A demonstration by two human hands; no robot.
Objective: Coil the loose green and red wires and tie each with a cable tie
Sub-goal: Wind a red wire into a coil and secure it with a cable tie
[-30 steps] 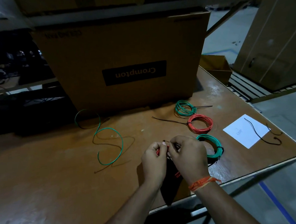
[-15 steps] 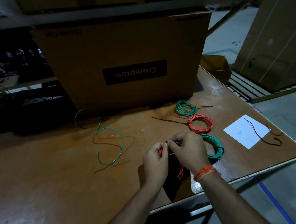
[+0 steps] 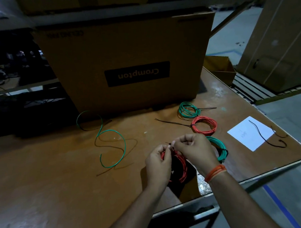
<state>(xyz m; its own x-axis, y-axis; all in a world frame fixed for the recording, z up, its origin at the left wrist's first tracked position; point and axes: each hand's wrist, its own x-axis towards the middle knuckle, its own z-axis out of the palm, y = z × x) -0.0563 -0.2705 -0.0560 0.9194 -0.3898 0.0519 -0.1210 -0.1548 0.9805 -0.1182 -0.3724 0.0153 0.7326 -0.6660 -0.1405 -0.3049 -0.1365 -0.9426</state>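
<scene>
Dim light lies over our brown wooden workbench [image 3: 53, 181], which fills most of the view, with grey floor to the right and dark shelving at the far left. Against the far edge stands a large cardboard box [image 3: 124, 50] with an upside-down Crompton label, and a small open carton [image 3: 220, 69] sits just off the far right corner. On the right of the bench lies a white sheet of paper [image 3: 244, 136] with a spare black cable tie [image 3: 263, 135] curving across it. A loose green wire [image 3: 112, 142] snakes over the left middle of the bench. To the right, running from far to near, lie a tied green coil [image 3: 188, 109], a tied red coil [image 3: 204, 126] and another green coil [image 3: 219, 149], the last partly hidden behind our right wrist. Near the front edge our hands meet over the red wire coil [image 3: 182, 164]. Our left hand [image 3: 159, 166] curls its fingers around the coil's left side. Our right hand [image 3: 196, 151], an orange thread band [image 3: 215, 172] on its wrist, pinches the black cable tie [image 3: 169, 144] at the coil's far side, fingertips touching those of the left hand. We cannot tell whether that tie is pulled tight.
</scene>
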